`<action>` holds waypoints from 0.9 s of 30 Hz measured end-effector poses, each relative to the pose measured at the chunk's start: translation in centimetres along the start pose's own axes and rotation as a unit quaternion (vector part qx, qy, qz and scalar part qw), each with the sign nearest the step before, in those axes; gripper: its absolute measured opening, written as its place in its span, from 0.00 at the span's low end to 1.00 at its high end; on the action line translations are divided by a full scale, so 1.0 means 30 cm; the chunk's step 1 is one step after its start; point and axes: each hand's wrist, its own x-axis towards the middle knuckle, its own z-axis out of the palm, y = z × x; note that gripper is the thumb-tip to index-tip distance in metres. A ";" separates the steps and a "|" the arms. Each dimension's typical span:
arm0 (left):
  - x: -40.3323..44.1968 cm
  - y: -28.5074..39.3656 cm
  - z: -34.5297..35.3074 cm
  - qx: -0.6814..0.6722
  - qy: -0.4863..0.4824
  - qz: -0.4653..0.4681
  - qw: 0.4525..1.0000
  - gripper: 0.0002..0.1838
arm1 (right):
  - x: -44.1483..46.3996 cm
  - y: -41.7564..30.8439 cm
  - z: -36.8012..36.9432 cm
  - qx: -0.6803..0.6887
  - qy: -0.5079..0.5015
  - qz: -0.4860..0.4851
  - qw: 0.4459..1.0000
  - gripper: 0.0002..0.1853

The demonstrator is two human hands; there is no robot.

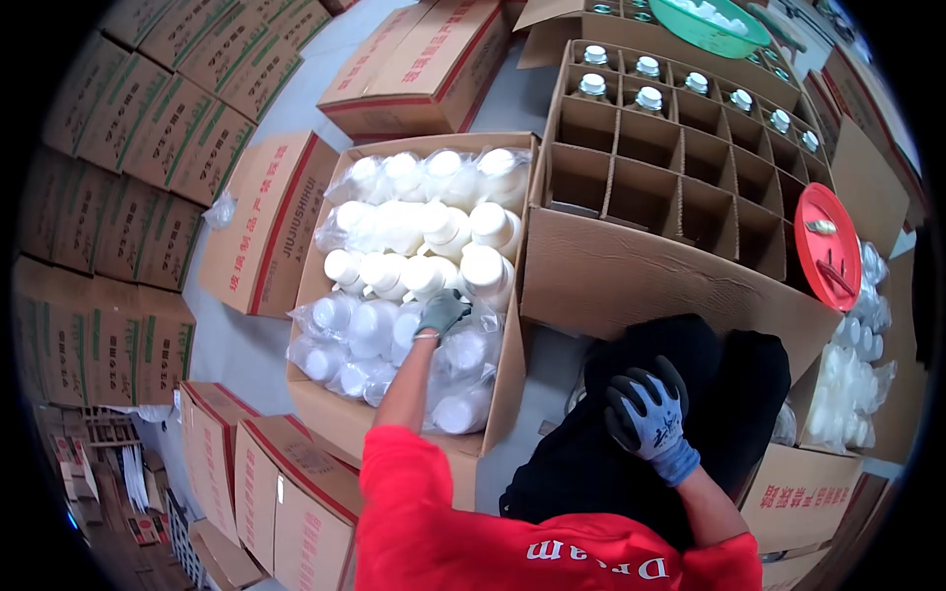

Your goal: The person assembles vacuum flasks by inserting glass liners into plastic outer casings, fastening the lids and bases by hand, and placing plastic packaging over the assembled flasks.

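The left hand [443,312], in a greyish glove, is reaching down into an open carton [506,394] and is touching the white plastic bottles [426,278] and the clear bags [473,345] around them. Its fingers are pointing away from the body and bending slightly; whether they are closing on a bottle or on the film, one cannot tell. The right hand [645,414], in a blue-grey glove with black fingers, is resting over the dark trousers [562,453], its fingers spreading loosely and apparently holding nothing.

Around the left hand, the bottles are filling the carton in rows. Those in the middle are showing rounded white tops, while the nearest and farthest groups are lying under crinkled clear film.

Just to the right of this carton, a larger divided carton [631,256] is standing open. Capped bottles [648,98] are occupying some of its far compartments, and several nearer compartments are showing their inner walls. A red tray [828,246] is leaning at its right edge, carrying a few small objects, and a green basin [709,34] is sitting beyond, holding white pieces.

Farther right, more bagged white bottles [843,394] are lying in another box. To the left, a closed carton [266,227] with red print is standing beside the open one, and stacked brown boxes [148,128] are lining the far left.
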 end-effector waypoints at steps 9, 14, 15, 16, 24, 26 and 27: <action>-0.645 0.700 -0.597 -0.487 0.126 0.062 0.862 0.14 | -0.019 0.010 -0.115 0.303 0.167 0.158 0.925 0.32; -0.797 1.015 -0.361 -0.538 0.081 0.212 0.812 0.22 | -0.129 0.081 -0.426 0.201 0.330 0.186 0.903 0.52; -0.812 1.081 -0.321 -0.495 0.088 0.279 0.818 0.22 | -0.156 0.043 -0.510 0.174 0.367 0.112 0.907 0.57; -0.840 1.162 -0.295 -0.460 0.118 0.300 0.827 0.23 | -0.181 -0.020 -0.575 0.198 0.356 0.102 0.907 0.56; -0.863 1.317 -0.223 -0.305 -0.004 0.440 0.844 0.21 | -0.420 -0.118 -0.734 -0.075 0.171 0.063 0.980 0.29; -0.862 1.316 -0.225 -0.254 0.028 0.471 0.844 0.21 | -0.421 -0.128 -0.764 -0.111 0.157 0.041 0.981 0.28; -0.873 1.318 -0.226 -0.222 0.035 0.481 0.847 0.22 | -0.415 -0.145 -0.784 -0.132 0.154 0.052 0.978 0.29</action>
